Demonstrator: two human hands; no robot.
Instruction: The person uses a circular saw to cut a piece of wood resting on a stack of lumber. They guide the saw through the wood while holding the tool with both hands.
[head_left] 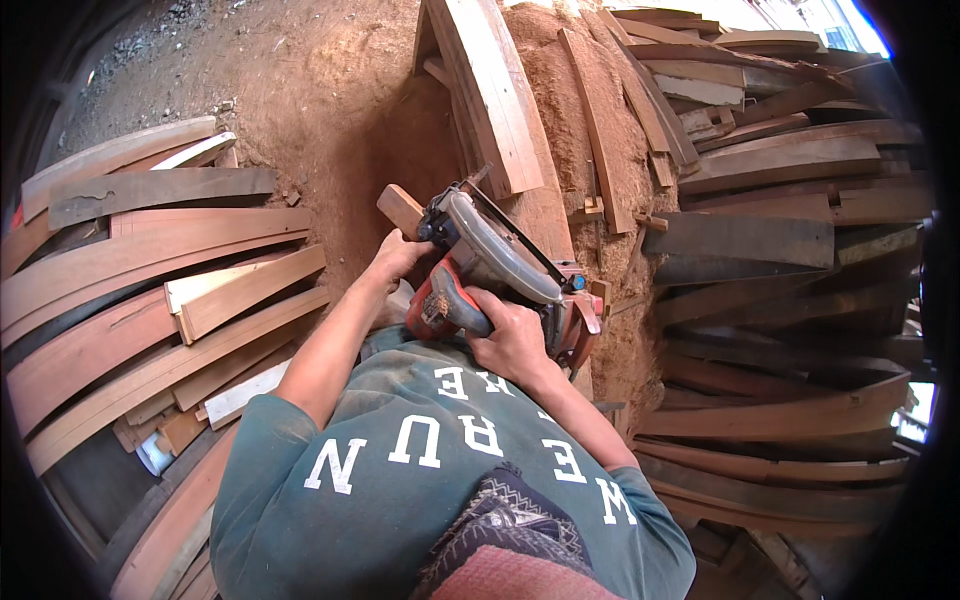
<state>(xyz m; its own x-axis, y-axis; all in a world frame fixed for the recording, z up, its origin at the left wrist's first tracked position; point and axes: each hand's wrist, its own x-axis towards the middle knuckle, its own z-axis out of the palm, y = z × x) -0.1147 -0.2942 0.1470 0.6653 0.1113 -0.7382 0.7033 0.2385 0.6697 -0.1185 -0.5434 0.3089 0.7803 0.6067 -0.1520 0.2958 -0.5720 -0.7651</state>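
A red and black circular saw (pixel 500 245) with a grey blade guard lies in front of my body, tilted over a long plank. My right hand (pixel 510 335) is wrapped around its grey rear handle. At the saw's front left side, my left hand (pixel 400 258) is closed against a black part; its fingertips are partly hidden. A short brown wood block (pixel 400 210) sticks out just beyond my left fingers. The far end of the saw comes close to a thick timber beam (pixel 490 100). The blade's lower edge cannot be seen.
Stacked curved boards (pixel 160 250) lie to my left. A tall pile of dark and reddish planks (pixel 770 240) fills the right side. Thin strips (pixel 595 130) rest on a sawdust mound (pixel 560 90). Sawdust also covers the dirt ground (pixel 320 80) ahead.
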